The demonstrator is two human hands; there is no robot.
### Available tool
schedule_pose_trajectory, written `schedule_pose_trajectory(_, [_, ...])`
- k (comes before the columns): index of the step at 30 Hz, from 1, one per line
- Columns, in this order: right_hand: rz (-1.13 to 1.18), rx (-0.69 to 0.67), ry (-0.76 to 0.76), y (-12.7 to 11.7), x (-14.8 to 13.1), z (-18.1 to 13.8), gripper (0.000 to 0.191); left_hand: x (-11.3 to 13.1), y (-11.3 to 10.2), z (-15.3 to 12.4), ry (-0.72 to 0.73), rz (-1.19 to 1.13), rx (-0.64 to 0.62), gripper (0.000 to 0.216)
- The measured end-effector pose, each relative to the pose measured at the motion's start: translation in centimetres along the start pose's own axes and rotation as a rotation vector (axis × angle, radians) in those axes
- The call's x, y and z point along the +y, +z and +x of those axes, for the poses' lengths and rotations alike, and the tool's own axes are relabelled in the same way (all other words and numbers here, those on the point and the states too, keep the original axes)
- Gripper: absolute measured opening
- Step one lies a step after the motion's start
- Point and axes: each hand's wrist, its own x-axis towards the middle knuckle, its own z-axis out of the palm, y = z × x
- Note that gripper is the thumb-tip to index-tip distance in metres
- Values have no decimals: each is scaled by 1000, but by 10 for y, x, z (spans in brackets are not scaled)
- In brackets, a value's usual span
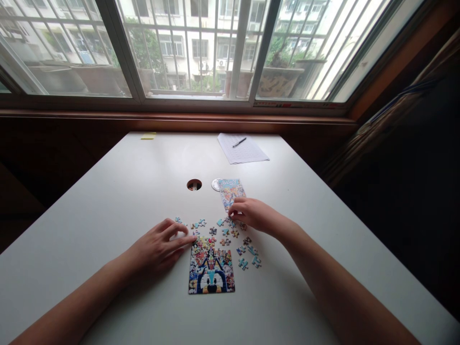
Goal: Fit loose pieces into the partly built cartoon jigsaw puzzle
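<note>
A partly built colourful jigsaw puzzle point(212, 269) lies on the white table point(108, 211) in front of me. Several loose puzzle pieces point(247, 254) are scattered above and to the right of it. My left hand point(161, 247) rests on the table at the puzzle's upper left corner, fingers stretched toward it and touching its edge. My right hand point(251, 214) hovers over the loose pieces with its fingers curled down in a pinch on a piece I cannot make out. A small picture card or box point(231, 191) lies just beyond the right hand.
A round cable hole point(194, 184) sits mid-table, with a round lid point(216, 184) beside it. A sheet of paper point(242, 148) with a pen point(239, 142) lies at the far edge. A yellow note point(148, 136) is at the far left. A window runs behind.
</note>
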Motion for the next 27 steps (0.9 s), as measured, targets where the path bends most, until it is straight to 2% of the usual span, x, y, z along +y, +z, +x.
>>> schedule_pose_trajectory(8, [24,-17,-22,0,1,0,20,1,-1,1,-16,-21,-19,55])
schedule_pose_trajectory(27, [-34,4,53,0,-9,1,14,0,0,0,-11,-3,-21,57])
